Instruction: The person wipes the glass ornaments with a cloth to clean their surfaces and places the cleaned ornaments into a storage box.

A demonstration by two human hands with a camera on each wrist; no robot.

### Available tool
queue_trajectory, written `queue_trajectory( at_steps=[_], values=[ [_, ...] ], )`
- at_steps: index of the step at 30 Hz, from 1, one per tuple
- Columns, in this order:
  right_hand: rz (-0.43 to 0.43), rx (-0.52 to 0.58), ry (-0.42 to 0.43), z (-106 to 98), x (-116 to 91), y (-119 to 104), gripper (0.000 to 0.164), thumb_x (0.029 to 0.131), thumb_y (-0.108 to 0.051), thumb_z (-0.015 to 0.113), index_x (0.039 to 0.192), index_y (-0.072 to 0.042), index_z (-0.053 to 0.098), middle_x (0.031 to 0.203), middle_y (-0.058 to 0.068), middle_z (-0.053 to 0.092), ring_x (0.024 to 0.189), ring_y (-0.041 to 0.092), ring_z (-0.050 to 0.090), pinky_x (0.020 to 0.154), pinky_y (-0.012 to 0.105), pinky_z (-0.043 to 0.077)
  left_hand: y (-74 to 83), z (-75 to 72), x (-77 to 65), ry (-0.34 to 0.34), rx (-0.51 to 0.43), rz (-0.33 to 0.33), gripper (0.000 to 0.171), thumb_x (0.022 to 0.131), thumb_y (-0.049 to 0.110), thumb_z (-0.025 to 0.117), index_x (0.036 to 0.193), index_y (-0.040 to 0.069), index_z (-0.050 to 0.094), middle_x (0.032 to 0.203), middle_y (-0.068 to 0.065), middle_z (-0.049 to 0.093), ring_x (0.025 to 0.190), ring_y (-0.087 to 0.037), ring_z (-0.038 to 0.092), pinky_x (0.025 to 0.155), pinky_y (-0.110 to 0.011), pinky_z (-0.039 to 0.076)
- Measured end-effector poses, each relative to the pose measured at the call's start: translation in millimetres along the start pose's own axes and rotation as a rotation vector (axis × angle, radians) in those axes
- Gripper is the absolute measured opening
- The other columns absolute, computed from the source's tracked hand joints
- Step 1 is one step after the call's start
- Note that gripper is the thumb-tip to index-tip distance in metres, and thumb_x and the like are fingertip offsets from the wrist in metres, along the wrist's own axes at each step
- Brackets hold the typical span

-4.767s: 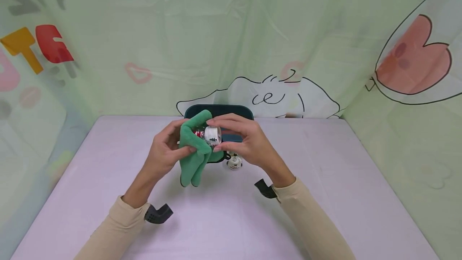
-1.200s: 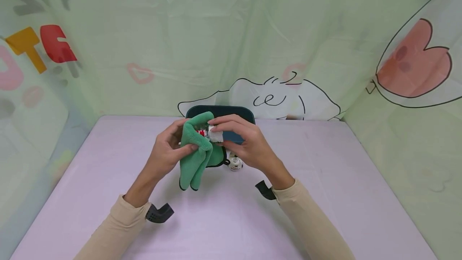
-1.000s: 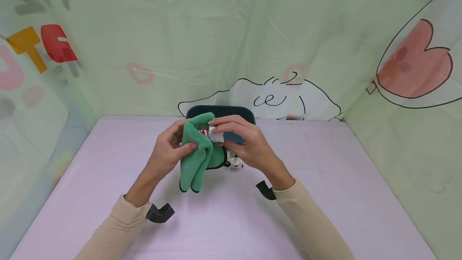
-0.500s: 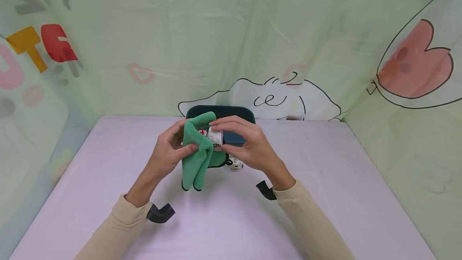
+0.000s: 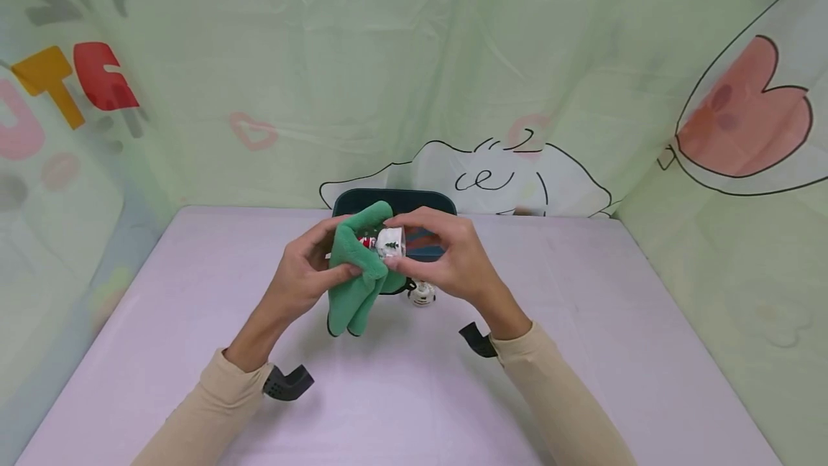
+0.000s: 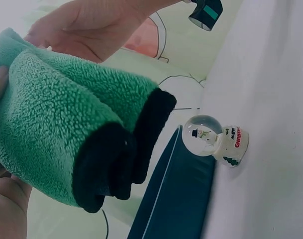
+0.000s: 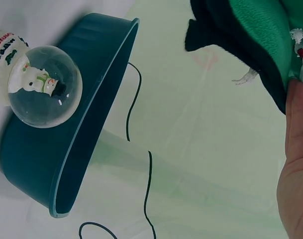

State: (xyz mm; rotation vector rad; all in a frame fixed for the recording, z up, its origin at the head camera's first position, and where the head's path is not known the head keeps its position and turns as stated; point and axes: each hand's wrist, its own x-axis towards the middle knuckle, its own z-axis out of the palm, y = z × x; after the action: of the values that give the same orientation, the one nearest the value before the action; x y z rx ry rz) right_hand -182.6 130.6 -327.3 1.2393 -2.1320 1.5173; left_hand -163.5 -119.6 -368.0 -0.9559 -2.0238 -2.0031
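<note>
The left hand [image 5: 308,268] pinches a green cloth [image 5: 352,300]: thumb on the near face, fingers curled behind it and partly hidden. The right hand [image 5: 453,254] pinches the white base of a snow globe [image 5: 391,243], thumb at the near side and fingertips at the far side. The globe lies on its side between the two hands, above the table; its base faces right, and its dome end, with a red and white figure, sits in the fold of the cloth. A small green tree is printed on the base. The cloth hangs below the left thumb and has a dark edging.

A second snow globe [image 6: 216,140], containing a snowman, stands upright at the near side of a dark teal basin [image 7: 47,159]. Contact between the two cannot be determined. The basin is located at the far edge of the table [image 5: 647,351], beyond the hands. The table has a smooth, pale lilac surface.

Both forearms enter from the near side in beige sleeves [image 5: 556,394]; a black bracket [image 5: 287,382] projects at the left cuff. A pale green curtain [image 5: 362,56] encloses the far, left and right sides. Its print includes coloured letters [image 5: 52,81] at left and a red heart [image 5: 744,106] at right.
</note>
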Motion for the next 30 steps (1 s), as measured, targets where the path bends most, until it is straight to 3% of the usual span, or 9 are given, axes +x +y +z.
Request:
queue_trajectory(
  at_steps=[7, 17, 25, 30],
  values=[
    [0.076, -0.022, 0.035, 1.4, -0.3, -2.6, 0.034, 0.082, -0.01, 0.085, 0.113, -0.009, 0.073, 0.098, 0.0, 0.072, 0.085, 0.015, 0.07, 0.072, 0.031, 0.062, 1.0, 1.8, 1.1, -0.013, -0.001, -0.004, 0.062, 0.087, -0.008, 0.075, 0.143, -0.002, 0.051, 0.127, -0.005, 0.061, 0.109, -0.02, 0.063, 0.091, -0.032, 0.058],
    [0.151, -0.055, 0.086, 3.4, 1.5, -6.5, 0.022, 0.083, -0.012, 0.084, 0.103, -0.008, 0.074, 0.091, 0.003, 0.073, 0.074, 0.013, 0.071, 0.065, 0.031, 0.061, 3.7, 2.8, 1.0, -0.014, 0.075, -0.005, 0.066, 0.084, -0.011, 0.076, 0.144, -0.001, 0.051, 0.136, -0.017, 0.058, 0.118, -0.019, 0.062, 0.094, -0.032, 0.057],
    [0.1, 0.058, 0.031, 2.8, 1.4, -6.6, 0.036, 0.08, -0.004, 0.086, 0.114, -0.007, 0.073, 0.101, 0.002, 0.071, 0.086, 0.018, 0.069, 0.072, 0.034, 0.063, 2.6, 0.1, 0.9, -0.012, 0.005, -0.041, 0.063, 0.086, -0.01, 0.073, 0.144, -0.002, 0.05, 0.132, -0.008, 0.059, 0.111, -0.02, 0.064, 0.091, -0.03, 0.058],
    [0.046, 0.059, -0.016, 2.9, 1.7, -6.9, 0.047, 0.079, -0.001, 0.086, 0.123, -0.006, 0.07, 0.11, 0.003, 0.07, 0.097, 0.02, 0.068, 0.08, 0.034, 0.062, 3.6, -0.4, 0.7, -0.004, -0.034, -0.072, 0.06, 0.088, -0.008, 0.072, 0.144, -0.004, 0.05, 0.132, -0.002, 0.058, 0.112, -0.02, 0.063, 0.091, -0.028, 0.057]
  ],
)
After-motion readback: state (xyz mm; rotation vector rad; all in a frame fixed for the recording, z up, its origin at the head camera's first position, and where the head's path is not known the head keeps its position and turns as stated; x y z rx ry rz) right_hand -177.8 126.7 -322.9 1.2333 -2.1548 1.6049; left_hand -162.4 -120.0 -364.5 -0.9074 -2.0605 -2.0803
